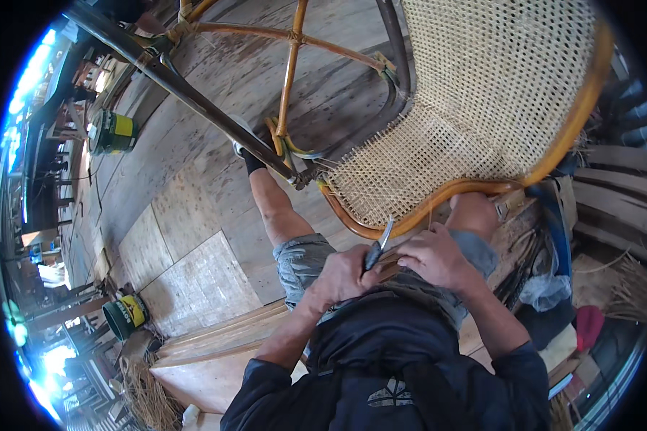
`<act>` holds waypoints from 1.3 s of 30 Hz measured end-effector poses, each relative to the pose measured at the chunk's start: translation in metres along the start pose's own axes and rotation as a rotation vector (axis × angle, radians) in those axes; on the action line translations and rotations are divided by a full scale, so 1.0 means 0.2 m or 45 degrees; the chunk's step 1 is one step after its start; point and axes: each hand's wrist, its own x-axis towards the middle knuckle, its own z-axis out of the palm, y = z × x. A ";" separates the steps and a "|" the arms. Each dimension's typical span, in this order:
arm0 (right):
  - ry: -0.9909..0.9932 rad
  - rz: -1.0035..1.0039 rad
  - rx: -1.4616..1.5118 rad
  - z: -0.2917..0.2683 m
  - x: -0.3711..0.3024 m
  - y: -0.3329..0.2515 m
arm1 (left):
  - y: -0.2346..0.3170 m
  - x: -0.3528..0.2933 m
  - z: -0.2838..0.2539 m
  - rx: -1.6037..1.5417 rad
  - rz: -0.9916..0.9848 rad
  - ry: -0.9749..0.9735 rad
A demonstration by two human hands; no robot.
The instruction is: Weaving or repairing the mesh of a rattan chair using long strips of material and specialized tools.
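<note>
My left hand (pixel 343 276) is closed around the dark handle of a knife (pixel 386 233), its bright blade pointing up and away from me. Close beside it, my right hand (pixel 442 260) has its fingers curled in a pinch. Between the two hands shows a brown strip (pixel 389 267), partly covered by my fingers; its kind is hard to make out. Just beyond both hands lies a rattan chair (pixel 438 188) on its side, with a woven cane seat and back in a curved frame. Its near edge rests by my right knee.
Dark and light poles of the chair's leg frame (pixel 295 54) spread across the upper left over the plywood floor (pixel 194 258). Two dark buckets stand at the left, one bucket (pixel 113 133) farther off. Bundled fibres (pixel 149 391) lie lower left. A clear plastic bag (pixel 546 291) sits at my right.
</note>
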 end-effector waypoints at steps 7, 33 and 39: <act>0.106 -0.096 -0.436 0.14 0.00 -0.19 | -0.11 -0.12 0.02 0.316 0.317 0.186; -0.196 0.385 0.080 0.09 -0.10 0.08 | -0.09 0.07 0.17 0.103 0.067 -0.038; 0.077 0.544 -0.112 -0.20 -0.33 0.43 | -0.20 0.07 -0.18 0.289 -0.307 0.042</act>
